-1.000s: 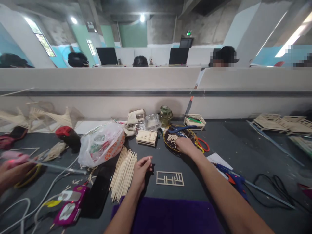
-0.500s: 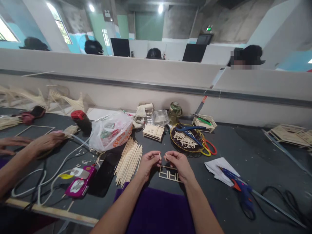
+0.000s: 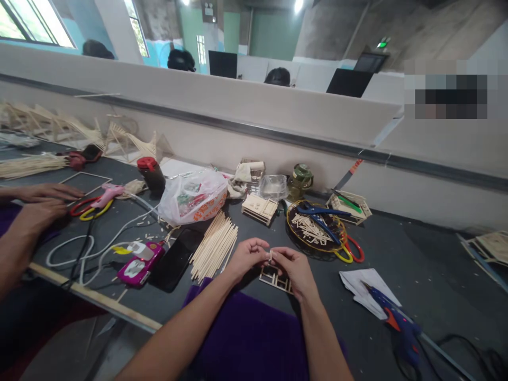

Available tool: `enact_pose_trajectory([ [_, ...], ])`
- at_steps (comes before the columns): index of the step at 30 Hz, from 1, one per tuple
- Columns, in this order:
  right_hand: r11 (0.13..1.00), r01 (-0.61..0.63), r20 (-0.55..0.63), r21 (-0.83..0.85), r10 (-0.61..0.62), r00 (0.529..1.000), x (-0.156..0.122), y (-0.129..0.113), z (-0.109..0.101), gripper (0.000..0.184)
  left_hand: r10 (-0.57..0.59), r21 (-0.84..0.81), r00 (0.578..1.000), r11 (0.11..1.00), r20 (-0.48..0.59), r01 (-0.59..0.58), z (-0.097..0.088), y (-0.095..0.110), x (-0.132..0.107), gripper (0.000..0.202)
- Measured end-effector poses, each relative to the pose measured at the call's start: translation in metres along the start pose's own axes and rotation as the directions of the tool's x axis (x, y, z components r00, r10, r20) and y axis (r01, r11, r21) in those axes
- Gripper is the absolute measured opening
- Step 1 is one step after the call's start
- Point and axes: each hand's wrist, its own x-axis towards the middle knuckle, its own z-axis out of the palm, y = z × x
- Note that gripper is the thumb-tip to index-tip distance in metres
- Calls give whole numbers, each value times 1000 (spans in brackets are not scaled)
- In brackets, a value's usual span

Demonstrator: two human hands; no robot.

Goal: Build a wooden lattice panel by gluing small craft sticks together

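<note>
Above the dark table, my left hand and my right hand meet at the fingertips. A short piece of wooden stick shows upright between them, and both hands pinch at it; whether it is one piece or two pressed together is too small to tell. Just under my hands lies a small wooden stick frame, with crossbars, partly covered by my right hand. To the left of my left hand is a bundle of long wooden sticks. A purple cloth is below my forearms.
A basket of cut sticks, with blue cutters on it, stands ahead right. A blue glue gun rests by folded paper. Left are a phone, a purple power strip, cables, a plastic bag and a co-worker's hands.
My hands have come together from slightly apart, each having pinched a small stick piece. The view has swung left. The co-worker's hand has drawn back, leaving a pink glue gun on the table.
</note>
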Motion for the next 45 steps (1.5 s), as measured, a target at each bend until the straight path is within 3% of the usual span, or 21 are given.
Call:
enact_pose_trajectory([
  [20, 991, 9, 50, -131, -2, 999, -7, -5, -2, 43, -78, 3, 993, 997, 90, 79, -6, -3, -2, 44],
  [24, 960, 56, 55, -275, -43, 998, -4, 2, -5, 38, -88, 70, 995, 994, 39, 85, -5, -1, -3, 36],
  [27, 873, 98, 55, -478, -82, 995, 0, 10, -5, 28, -50, 153, 997, 986, -63, 60, -7, -1, -3, 26],
  [31, 766, 123, 35, -631, -130, 991, 0, 13, -3, 17, -12, 269, 994, 962, -111, 41, -13, -8, 1, 23],
  [36, 437, 175, 96, -882, -196, 976, -4, 11, -1, 23, 97, 525, 994, 849, -54, -54, -20, -19, 6, 25],
  [40, 281, 180, 122, -943, -211, 970, -5, 12, 1, 21, 156, 680, 988, 723, 10, -121, -22, -19, 7, 27],
  [45, 157, 187, 157, -970, -181, 971, -6, 11, 1, 20, 191, 740, 981, 654, 38, -156, -22, -16, 6, 26],
])
